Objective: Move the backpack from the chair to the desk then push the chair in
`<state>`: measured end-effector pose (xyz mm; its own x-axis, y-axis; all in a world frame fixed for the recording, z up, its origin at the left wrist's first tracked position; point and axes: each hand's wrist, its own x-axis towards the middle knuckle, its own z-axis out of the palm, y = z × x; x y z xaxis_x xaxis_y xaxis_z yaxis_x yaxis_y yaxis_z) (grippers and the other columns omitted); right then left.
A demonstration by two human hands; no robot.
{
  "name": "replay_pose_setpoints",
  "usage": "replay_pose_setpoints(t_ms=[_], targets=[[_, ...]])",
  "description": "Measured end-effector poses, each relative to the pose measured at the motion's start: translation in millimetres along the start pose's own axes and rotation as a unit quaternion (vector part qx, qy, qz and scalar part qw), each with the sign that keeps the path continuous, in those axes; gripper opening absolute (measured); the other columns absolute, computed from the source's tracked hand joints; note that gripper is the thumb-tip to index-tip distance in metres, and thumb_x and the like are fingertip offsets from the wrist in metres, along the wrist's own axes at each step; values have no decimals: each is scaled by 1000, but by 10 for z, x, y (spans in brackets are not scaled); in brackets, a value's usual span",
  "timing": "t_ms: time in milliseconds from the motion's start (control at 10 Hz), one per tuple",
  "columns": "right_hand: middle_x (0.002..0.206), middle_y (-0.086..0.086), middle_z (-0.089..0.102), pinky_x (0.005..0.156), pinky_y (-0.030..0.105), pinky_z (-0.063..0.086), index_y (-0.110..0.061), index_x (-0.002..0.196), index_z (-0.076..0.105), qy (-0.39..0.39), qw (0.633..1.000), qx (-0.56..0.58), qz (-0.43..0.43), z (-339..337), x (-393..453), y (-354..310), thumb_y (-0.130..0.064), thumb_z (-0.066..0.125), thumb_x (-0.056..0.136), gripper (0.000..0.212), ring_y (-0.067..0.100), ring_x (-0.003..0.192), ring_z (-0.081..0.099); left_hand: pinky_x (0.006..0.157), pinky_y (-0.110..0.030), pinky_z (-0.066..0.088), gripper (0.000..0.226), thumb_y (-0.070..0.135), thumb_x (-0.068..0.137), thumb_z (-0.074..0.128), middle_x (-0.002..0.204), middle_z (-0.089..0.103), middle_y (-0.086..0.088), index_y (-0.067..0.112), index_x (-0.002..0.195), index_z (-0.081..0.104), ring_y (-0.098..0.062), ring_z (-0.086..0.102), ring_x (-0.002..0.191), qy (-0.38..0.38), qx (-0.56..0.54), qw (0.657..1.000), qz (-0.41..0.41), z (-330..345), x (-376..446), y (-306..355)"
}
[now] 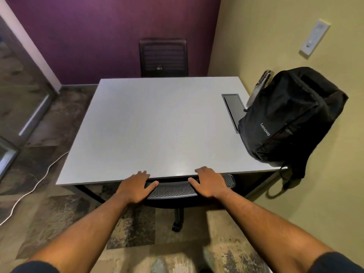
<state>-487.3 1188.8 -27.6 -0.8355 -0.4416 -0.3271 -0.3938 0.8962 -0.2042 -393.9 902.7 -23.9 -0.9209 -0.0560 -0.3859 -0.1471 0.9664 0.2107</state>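
A black backpack point(289, 117) stands on the right side of the grey desk point(153, 125), leaning against the yellow wall, with a metal bottle point(260, 85) in its side pocket. The black mesh chair point(173, 189) is tucked under the desk's near edge; only the top of its backrest and its base show. My left hand point(136, 187) rests on the left end of the backrest, fingers spread and touching the desk edge. My right hand point(209, 181) lies on the right part of the backrest in the same way.
A second dark chair point(163, 57) stands at the desk's far side against the purple wall. A cable hatch point(233, 107) is set in the desk by the backpack. A white cable point(33, 189) runs over the carpet at left. A glass door point(21, 99) is at far left.
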Motion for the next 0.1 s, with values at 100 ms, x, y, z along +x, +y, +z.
replay_pose_setpoints(t_ms=[100], targets=[[165, 15, 34, 123, 51, 29, -9, 157, 33, -14, 1000, -21, -1, -176, 63, -28, -65, 37, 101, 79, 32, 152, 32, 120, -46, 33, 75, 66, 101, 21, 166, 28, -8, 17, 156, 35, -29, 33, 149, 17, 21, 999, -28, -129, 32, 128]])
